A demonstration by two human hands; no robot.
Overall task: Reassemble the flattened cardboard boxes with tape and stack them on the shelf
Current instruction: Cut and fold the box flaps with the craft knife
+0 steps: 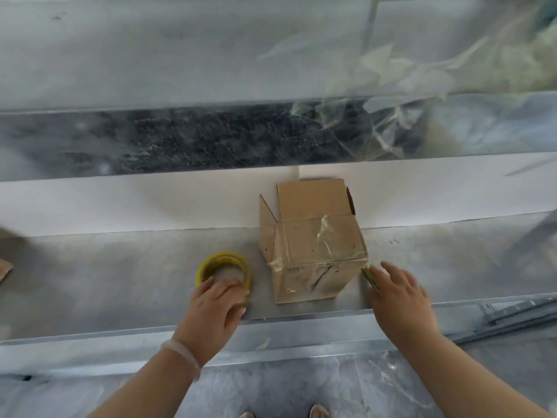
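1. Forearms reached in from the lower edge. The left hand (217, 300) lay on the yellow tape roll (223, 271), fingers curled over its near rim.
2. The right hand (401, 297) was spread at the near right corner of the cardboard box (313, 257), which stood on the metal shelf (120, 267) just right of the roll.
3. Risk: the box tape was wrinkled and the rear flaps stood open, so the seam would likely lift under stacking.
4. Risk: a sideways push could tip the box over the front edge.
5. Unclear: a thin greenish item (369, 275) lay under the right fingers. Whether they pinched it could not be told.
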